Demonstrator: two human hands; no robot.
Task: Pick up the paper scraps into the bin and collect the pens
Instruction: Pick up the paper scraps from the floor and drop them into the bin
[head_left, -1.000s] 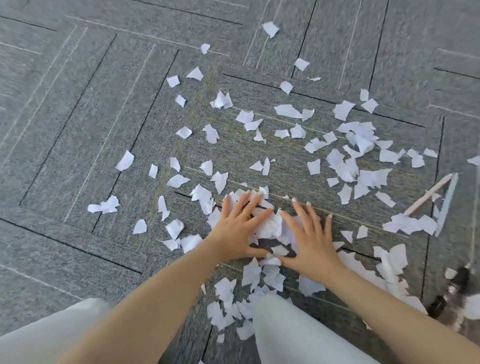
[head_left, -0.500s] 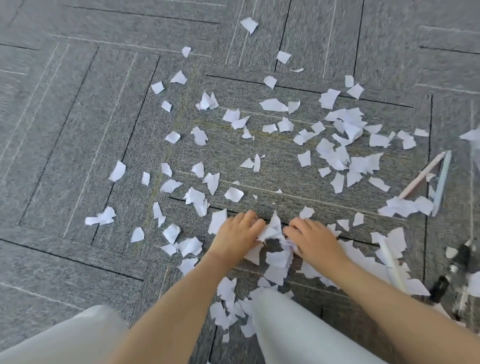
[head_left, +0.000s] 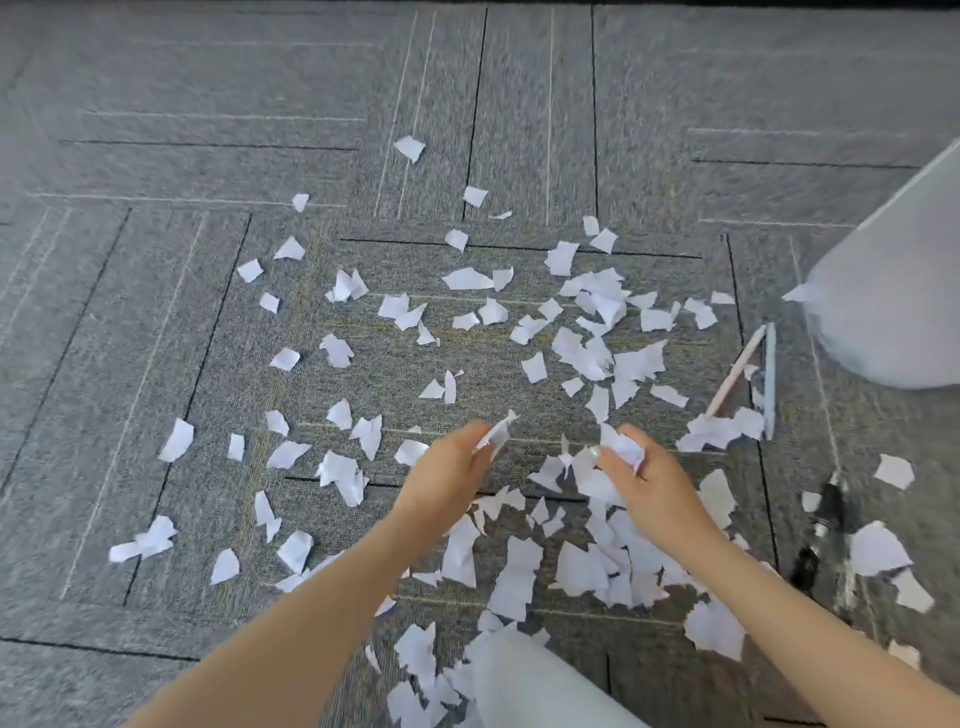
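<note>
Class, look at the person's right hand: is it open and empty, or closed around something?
Closed. The right hand has its fingers curled round a crumpled wad of white paper scraps, lifted above the grey carpet.

Scraps lie scattered across the carpet, thickest centre and right. Left hand and right hand above them, side by side. Two pens right of the scraps, bin behind these. Marker far right, nearer.

Both bare forearms reach forward side by side. The left hand curls its fingers round white paper scraps; the right hand clenches its own crumpled scraps.
</note>
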